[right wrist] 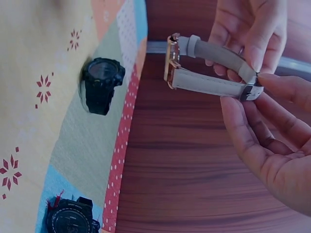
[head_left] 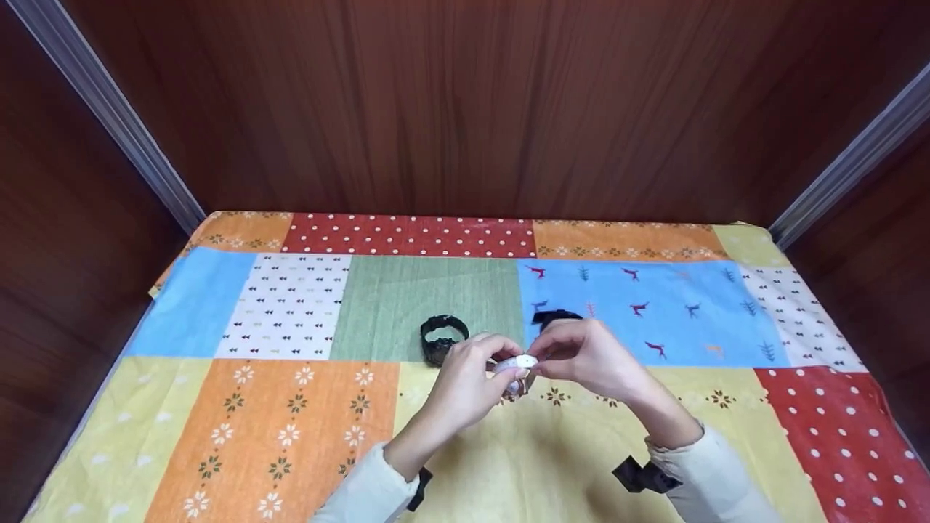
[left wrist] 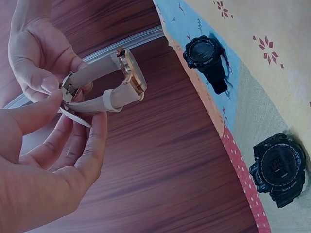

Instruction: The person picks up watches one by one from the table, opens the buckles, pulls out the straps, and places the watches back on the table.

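A wristwatch (left wrist: 133, 73) with a pale strap and a rose-gold case is held above the table, its strap bent into a loop. In the head view, my left hand (head_left: 474, 378) pinches the strap from the left. From the other side, my right hand (head_left: 592, 356) pinches it near the buckle (right wrist: 250, 92). Both hands' fingertips meet around the buckle end, partly covering it. The case hangs at the far end of the loop, away from the fingers. Its dial is turned mostly edge-on in both wrist views.
A black sports watch (head_left: 438, 351) sits on the green patch, just beyond my left hand. Another black watch (head_left: 558, 316) lies on the blue patch, partly hidden behind my right hand. A patchwork cloth (head_left: 290, 436) covers the table. Dark wood panels (head_left: 465, 109) surround the table.
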`<state>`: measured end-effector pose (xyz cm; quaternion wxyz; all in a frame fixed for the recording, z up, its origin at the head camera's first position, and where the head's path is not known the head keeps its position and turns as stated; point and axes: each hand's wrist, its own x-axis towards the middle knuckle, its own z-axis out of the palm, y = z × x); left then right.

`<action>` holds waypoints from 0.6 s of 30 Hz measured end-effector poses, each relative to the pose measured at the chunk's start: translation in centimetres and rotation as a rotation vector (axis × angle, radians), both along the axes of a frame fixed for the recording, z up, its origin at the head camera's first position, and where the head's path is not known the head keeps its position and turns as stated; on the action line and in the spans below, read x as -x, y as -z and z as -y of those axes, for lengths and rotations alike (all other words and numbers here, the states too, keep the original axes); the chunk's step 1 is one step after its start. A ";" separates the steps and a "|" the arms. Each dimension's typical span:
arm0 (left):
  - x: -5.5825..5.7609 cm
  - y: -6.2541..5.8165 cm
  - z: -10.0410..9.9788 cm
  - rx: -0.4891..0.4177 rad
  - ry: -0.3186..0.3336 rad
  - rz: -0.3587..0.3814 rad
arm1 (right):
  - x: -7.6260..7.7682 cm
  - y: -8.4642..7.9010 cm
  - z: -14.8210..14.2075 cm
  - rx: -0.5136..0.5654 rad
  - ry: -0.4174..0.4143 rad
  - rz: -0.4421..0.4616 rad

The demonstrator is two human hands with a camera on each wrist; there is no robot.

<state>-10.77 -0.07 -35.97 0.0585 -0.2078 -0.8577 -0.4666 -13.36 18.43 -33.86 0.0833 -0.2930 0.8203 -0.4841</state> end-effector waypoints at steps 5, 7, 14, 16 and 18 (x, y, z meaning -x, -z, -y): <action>0.0 0.1 0.1 -0.061 0.013 0.053 | -0.2 0.2 -0.1 0.045 0.007 -0.013; 0.0 0.1 0.1 -0.085 0.017 0.069 | -0.2 0.3 -0.2 0.069 0.006 -0.007; 0.0 0.3 0.0 -0.089 0.018 0.059 | -0.2 0.5 -0.7 0.104 -0.007 -0.004; -0.1 0.2 -0.1 -0.075 0.014 0.047 | -0.2 0.5 -0.8 0.096 -0.006 0.003; -0.2 0.2 -0.2 -0.062 0.011 0.033 | -0.2 0.5 -0.8 0.084 -0.008 0.008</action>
